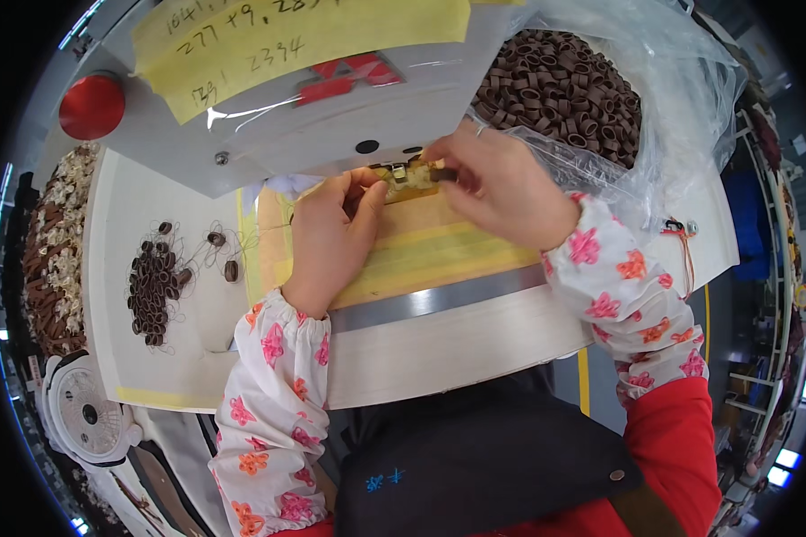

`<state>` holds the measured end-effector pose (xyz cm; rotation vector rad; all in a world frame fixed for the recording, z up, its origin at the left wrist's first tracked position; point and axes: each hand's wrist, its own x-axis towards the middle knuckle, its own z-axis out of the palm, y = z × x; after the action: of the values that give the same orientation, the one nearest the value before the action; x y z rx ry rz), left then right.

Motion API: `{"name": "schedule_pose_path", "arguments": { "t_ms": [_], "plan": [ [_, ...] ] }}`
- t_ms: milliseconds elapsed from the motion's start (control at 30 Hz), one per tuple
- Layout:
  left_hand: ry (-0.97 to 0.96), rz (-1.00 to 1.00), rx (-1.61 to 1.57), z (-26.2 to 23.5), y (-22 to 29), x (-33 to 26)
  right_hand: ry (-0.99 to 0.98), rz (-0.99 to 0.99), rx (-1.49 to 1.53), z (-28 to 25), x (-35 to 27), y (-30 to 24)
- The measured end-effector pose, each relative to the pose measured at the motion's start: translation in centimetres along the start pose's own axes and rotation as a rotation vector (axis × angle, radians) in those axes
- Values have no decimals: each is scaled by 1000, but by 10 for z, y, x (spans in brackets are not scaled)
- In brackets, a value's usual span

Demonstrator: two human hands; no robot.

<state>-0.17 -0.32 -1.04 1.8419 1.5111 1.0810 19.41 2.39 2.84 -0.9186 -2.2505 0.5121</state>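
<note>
Both hands: left [331, 228], right [501, 183] pinch brown loop [445, 175] at machine edge [331, 170].

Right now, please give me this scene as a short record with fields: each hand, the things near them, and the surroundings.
left hand: left hand rests on the yellow-taped plate, fingertips at the metal clip
right hand: right hand pinches a small dark loop beside the clip
machine: grey housing above the hands, with yellow notes and a red button
supply: clear bag of brown loops behind the right hand
table left: pile of brown loops with loose threads
sleeves: white, floral
</note>
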Motion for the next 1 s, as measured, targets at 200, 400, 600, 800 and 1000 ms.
{"name": "schedule_pose_path", "arguments": {
  "t_ms": [200,400,600,800,1000],
  "plan": [
    [-159,-13,-151,-1,5,-5,37,-113,75,49,-6,-2],
    [-205,12,-36,-2,4,-5,40,-325,-258,45,-9,-12],
    [-206,46,-16,-2,11,-4,94,-317,-246,44,-10,-13],
    [-315,-64,-69,-8,10,-3,33,-300,-239,42,-10,-13],
    [-446,-49,-309,-20,1,3,102,-28,441,44,-12,-4]
  ]
}}
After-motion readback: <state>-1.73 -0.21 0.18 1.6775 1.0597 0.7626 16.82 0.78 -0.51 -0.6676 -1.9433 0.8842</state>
